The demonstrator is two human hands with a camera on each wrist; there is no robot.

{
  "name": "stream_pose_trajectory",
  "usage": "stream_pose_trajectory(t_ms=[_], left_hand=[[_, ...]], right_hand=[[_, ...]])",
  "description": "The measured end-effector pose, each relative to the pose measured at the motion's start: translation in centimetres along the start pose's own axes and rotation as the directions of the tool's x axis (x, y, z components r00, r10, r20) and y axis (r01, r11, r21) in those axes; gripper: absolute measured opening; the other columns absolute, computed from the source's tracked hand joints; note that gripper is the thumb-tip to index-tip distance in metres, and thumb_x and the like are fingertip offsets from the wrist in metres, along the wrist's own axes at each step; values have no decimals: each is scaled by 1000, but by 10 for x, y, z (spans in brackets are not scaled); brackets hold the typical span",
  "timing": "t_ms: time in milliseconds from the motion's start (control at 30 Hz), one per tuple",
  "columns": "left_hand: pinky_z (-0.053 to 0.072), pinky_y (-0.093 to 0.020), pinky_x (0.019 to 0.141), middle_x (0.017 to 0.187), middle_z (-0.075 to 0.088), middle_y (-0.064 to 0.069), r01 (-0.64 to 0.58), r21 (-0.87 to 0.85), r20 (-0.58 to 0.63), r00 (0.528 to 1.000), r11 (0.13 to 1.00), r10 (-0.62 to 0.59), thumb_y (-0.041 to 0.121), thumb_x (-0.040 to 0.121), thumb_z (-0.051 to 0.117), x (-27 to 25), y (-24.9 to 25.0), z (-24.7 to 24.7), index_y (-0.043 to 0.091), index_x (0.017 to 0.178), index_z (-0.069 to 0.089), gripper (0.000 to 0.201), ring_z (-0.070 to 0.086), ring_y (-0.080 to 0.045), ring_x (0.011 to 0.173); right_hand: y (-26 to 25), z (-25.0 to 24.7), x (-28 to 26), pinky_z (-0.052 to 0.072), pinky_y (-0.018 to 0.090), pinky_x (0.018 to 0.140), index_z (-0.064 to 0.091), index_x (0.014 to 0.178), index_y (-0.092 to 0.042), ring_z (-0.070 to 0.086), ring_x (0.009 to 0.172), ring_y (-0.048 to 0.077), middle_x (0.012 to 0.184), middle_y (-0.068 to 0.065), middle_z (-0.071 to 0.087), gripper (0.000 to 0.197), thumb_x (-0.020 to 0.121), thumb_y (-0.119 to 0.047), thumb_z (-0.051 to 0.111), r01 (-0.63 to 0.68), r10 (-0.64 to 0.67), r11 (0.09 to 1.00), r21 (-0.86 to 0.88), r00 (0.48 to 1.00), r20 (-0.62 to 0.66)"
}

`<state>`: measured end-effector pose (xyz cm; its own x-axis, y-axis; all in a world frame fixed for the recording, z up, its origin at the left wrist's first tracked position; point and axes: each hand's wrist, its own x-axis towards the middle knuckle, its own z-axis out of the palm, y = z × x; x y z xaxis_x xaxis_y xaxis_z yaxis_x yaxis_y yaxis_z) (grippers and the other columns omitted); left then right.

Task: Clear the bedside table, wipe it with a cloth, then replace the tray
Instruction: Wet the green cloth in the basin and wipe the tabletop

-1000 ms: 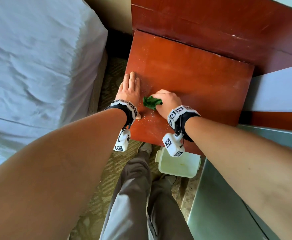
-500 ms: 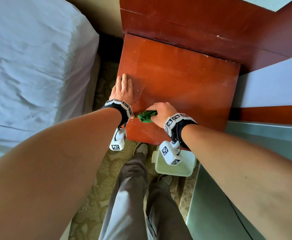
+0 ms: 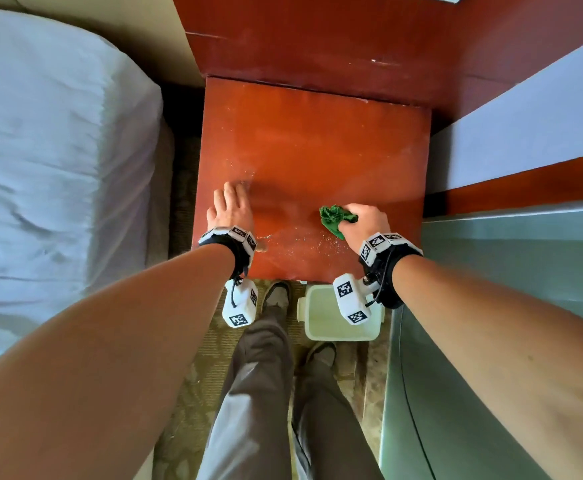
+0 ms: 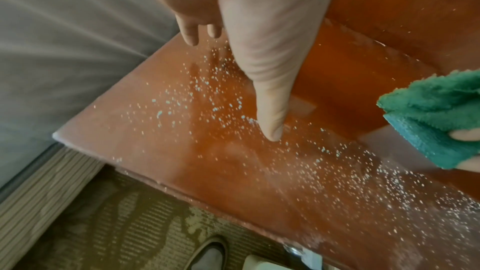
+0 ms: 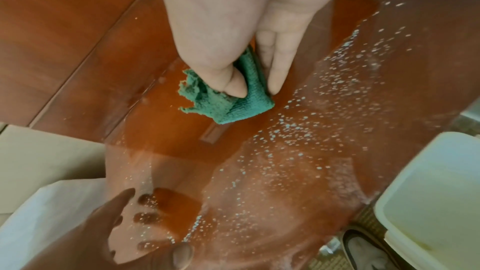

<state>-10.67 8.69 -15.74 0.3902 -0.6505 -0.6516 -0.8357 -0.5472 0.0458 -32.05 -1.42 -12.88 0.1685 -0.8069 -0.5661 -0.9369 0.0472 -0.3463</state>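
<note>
A: What has changed just now?

B: The right hand (image 3: 364, 221), fingers curled round the bunched green cloth (image 3: 335, 219), has swept from beside the left hand across to the right side of the bedside table (image 3: 317, 140), near its front edge. The left hand (image 3: 230, 207) stays flat, fingers straight, pressing near the front left corner.

A: So the wiping is underway?

B: Yes, I'd judge mid-wipe. The white specks (image 4: 226, 110) lie scattered along the front edge, between the hands and under the left palm, so that strip looks unfinished.

A: And the tray?

B: A pale tray (image 3: 331, 313) sits on the floor just below the table's front edge, by the person's shoes. Replacing it comes later.
</note>
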Motion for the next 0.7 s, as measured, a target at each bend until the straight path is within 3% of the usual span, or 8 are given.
stream_pose_trajectory(t_ms=[200, 300, 467, 567, 700], left_hand=[[18, -48, 119, 161, -5, -15, 84, -50, 17, 996, 995, -83, 56, 58, 86, -16, 21, 14, 7, 153, -9, 143, 0, -35, 149], [18, -48, 119, 162, -7, -14, 65, -79, 20, 998, 995, -64, 55, 61, 85, -23, 26, 13, 9, 154, -11, 141, 0, -35, 149], [21, -50, 119, 163, 0, -9, -45, -170, 28, 998, 984, 51, 49, 64, 86, -33, 29, -8, 19, 155, 0, 129, 4, -33, 149], [26, -51, 117, 161, 9, -6, -61, -222, -31, 998, 973, 56, 51, 61, 87, -41, 31, -27, 25, 154, 6, 126, 11, -33, 147], [30, -50, 115, 159, 15, -4, -114, -294, -111, 990, 949, 84, 50, 62, 87, -54, 24, -56, 28, 152, 13, 118, 17, -31, 145]], right_hand=[[38, 1, -11, 42, 19, 70, 67, 120, -23, 55, 77, 16, 104, 3, 73, 40, 83, -17, 56, -36, 36, 999, 37, 999, 6], [38, -2, -17, 41, 19, 70, 67, 120, -22, 60, 82, 19, 104, 4, 73, 39, 83, -18, 57, -10, 10, 998, 60, 1000, 1], [10, -13, -27, 41, 19, 70, 64, 121, -20, 63, 87, 18, 109, 4, 71, 39, 82, -20, 64, 96, -97, 992, 79, 995, 15], [-14, -20, -32, 43, 18, 71, 64, 119, -21, 65, 97, 18, 111, 1, 70, 38, 81, -20, 67, 156, -157, 984, 83, 987, 15], [-49, -27, -38, 45, 20, 71, 64, 118, -22, 65, 96, 16, 112, 0, 70, 36, 82, -20, 66, 265, -270, 961, 80, 962, 46]])
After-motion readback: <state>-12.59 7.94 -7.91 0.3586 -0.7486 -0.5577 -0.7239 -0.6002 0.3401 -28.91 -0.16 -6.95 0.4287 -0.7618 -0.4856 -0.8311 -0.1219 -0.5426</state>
